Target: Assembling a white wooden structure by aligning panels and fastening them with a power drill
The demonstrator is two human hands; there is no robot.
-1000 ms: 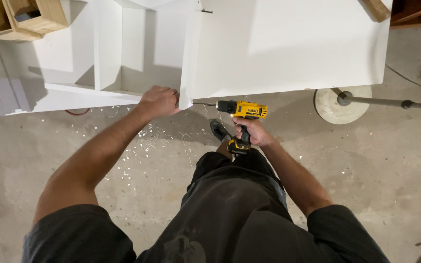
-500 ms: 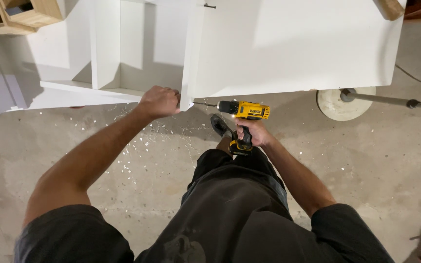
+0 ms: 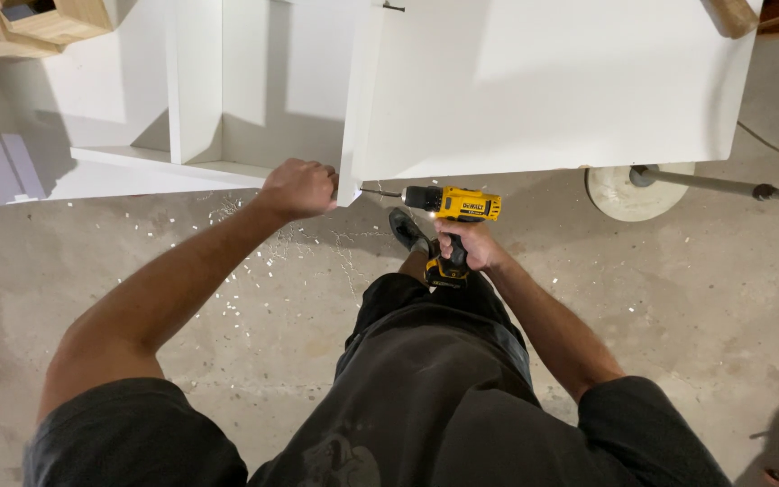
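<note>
The large white laminated cabinet panel (image 3: 543, 86) stands over the grey concrete floor (image 3: 696, 298), and its near corner edge meets the white shelved carcass (image 3: 196, 90) just where the work is. The left hand (image 3: 297, 188) is curled shut around that corner edge, bracing it, with its knuckles just beside the thin bit of the yellow and black cordless drill (image 3: 451, 206). The right hand (image 3: 463, 245) is closed tight on the drill's grip, and the bit points level into the panel's edge. As I judge it, the chief risk is the bit skating off the narrow edge or breaking through beside the bracing fingers, since they lie so near its line; a tilted drill could also split the thin board or chip its white face. The person's black shoe (image 3: 407, 230) sits right under the tool, so a dropped drill would land on it. Pale chips and shavings (image 3: 254, 261) scattered on the floor could let a foot slip. A round pale stand base with a grey metal pole (image 3: 628, 189) lies near on the right, something to trip on. The only label is a small black mark on the drill's yellow side; light wooden boxes (image 3: 24, 22) at upper left show no labels.
</note>
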